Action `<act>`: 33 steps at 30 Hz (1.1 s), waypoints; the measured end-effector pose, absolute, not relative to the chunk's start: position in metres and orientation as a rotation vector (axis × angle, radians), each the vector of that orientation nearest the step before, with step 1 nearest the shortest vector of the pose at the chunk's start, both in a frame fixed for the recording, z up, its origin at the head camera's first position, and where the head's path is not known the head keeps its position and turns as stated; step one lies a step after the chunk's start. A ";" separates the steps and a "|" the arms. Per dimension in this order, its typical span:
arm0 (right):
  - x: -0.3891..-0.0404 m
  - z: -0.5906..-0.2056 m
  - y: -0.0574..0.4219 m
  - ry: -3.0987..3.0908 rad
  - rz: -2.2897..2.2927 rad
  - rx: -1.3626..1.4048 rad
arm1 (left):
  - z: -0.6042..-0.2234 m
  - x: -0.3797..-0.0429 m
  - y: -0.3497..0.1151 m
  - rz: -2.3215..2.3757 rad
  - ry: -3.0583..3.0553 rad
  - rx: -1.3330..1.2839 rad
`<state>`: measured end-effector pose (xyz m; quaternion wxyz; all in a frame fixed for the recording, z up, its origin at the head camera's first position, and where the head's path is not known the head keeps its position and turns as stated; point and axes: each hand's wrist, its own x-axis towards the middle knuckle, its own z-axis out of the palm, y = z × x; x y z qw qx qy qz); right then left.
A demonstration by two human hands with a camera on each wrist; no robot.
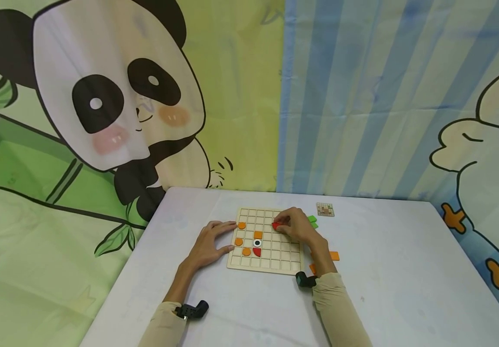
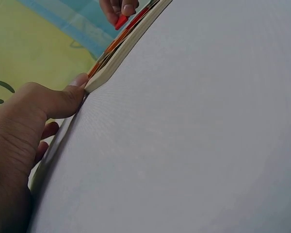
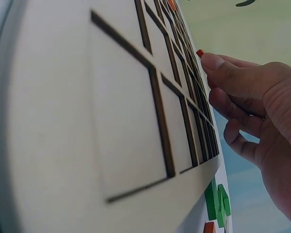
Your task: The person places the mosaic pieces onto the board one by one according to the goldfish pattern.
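A pale wooden grid board lies on the table. At its left edge rests my left hand, thumb and fingertips spread along the rim. The left wrist view shows that thumb against the board's corner. Over the upper right cells, my right hand pinches a small red piece between thumb and fingertips; most of the piece is hidden. The board carries three orange discs, an orange square, a white eye piece with a black centre and a red quarter-round piece.
Green pieces lie just right of the board, partly behind the right hand. Orange pieces are around the right forearm. A small printed pattern card lies at the back right of the white table. Printed cloth hangs behind.
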<state>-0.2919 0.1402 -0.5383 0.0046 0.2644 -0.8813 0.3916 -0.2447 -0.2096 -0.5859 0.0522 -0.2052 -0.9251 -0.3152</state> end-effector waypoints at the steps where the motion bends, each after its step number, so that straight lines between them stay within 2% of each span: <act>1: -0.292 -0.538 0.139 -2.764 1.232 0.828 | -0.586 -0.245 -0.210 -0.958 -2.815 -0.623; 33: -0.298 -0.543 0.126 -2.738 1.384 0.833 | -0.587 -0.244 -0.210 -0.956 -2.791 -0.646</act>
